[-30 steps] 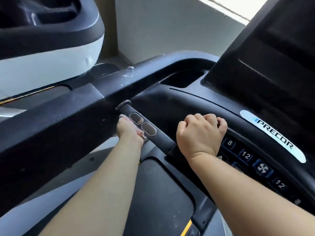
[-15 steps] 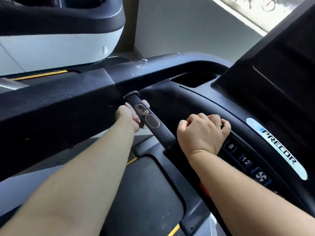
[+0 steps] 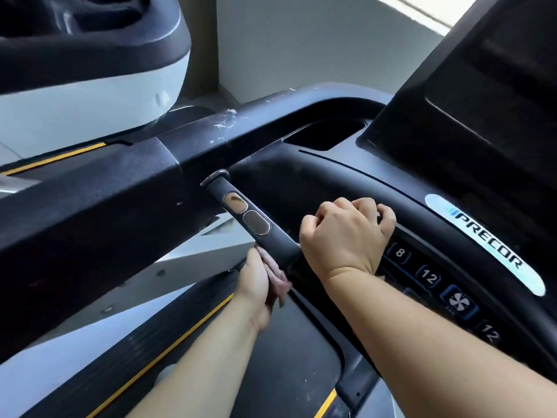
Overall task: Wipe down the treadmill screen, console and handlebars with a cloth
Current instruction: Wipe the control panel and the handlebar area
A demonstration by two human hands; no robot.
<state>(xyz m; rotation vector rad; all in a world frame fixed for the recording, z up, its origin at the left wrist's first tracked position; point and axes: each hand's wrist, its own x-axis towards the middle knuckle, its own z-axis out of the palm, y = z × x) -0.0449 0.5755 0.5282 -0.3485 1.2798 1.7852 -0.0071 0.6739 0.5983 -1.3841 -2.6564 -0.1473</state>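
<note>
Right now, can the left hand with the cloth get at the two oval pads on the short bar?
Probably yes. The left hand holds the cloth low on the short bar; the oval pads sit further up it, uncovered. The right hand grips the console rim.

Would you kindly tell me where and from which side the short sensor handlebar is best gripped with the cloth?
I'd wrap it round the shaft of the sensor handlebar, coming from below on its left, where the left hand holds the cloth at the lower end. That side is open; the console crowds the right, where the right hand grips its edge.
</note>
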